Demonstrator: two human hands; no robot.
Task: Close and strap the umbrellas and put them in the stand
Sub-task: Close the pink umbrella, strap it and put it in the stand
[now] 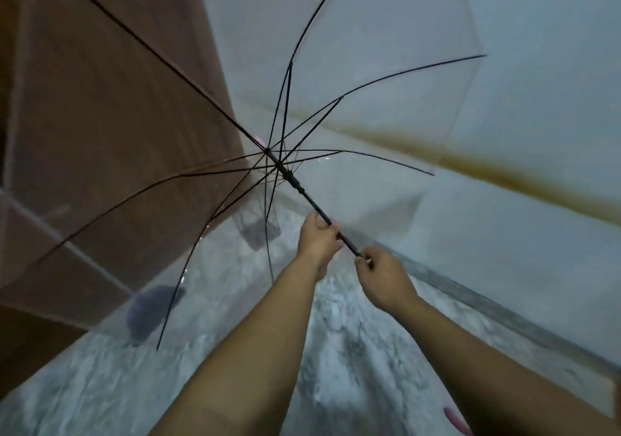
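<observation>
A clear plastic umbrella (pixel 353 76) with black ribs is fully open in front of me, its canopy facing away. Its black shaft (pixel 311 200) runs down and to the right from the hub. My left hand (pixel 319 237) grips the shaft below the black runner (pixel 292 178). My right hand (pixel 383 276) grips the shaft's lower end, and the handle is hidden in that fist. Through the canopy I see a dark boxy object (pixel 258 232) on the floor; whether it is the stand I cannot tell.
A brown door or panel (pixel 100 99) fills the left side. A pale wall (pixel 521 116) with a brown stained band stands on the right. The floor (pixel 353 351) is grey-white marble. A dark rounded object (pixel 151 314) lies behind the canopy, and something pink (pixel 457 422) shows at the bottom right.
</observation>
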